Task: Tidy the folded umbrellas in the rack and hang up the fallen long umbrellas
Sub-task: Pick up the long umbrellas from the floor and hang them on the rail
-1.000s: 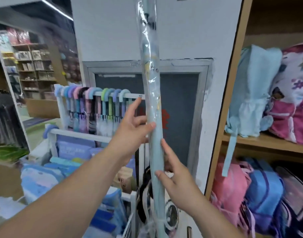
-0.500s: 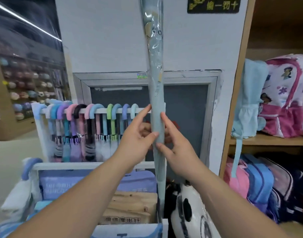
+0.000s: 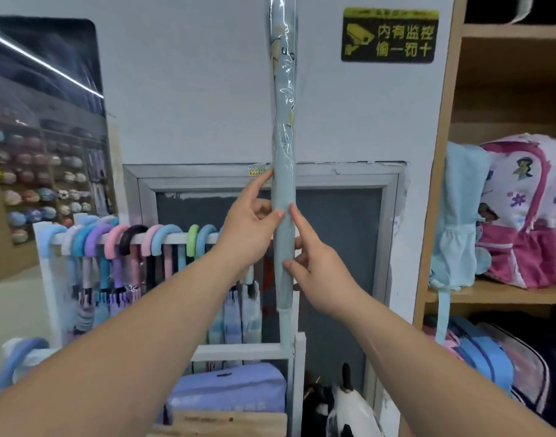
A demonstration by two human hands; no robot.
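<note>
In the centre of the frame a pale blue long umbrella (image 3: 284, 152) stood upright. Its upper end ran out of the top edge, and its narrow lower end dipped behind the rack's lower crossbar (image 3: 239, 351), just beside the corner post (image 3: 298, 373). Which end carried the handle could not be told.

Both hands grasped it at mid-height. The left hand (image 3: 248, 234) had its thumb pressed on the front, its forefinger laid up the shaft's left edge and the other fingers curled round behind. Just below it, the right hand (image 3: 321, 272) pinched the shaft between thumb and curled fingers, with the forefinger pointing up along the right edge.

The upper part of the umbrella sat in a clear plastic sleeve (image 3: 286, 89), while the hands gripped bare fabric. If either hand shifted up onto the film, it would probably find it slick, and the umbrella could slide down through the fingers.

The lower end was close to the crossbar and post, so a tilt or swing could catch it there and twist the umbrella out of the grip.

To the left, the top rail (image 3: 175, 238) was crowded with hung umbrellas (image 3: 138, 241), their curved handles touching. A careless sideways sweep could likely knock some loose.
</note>
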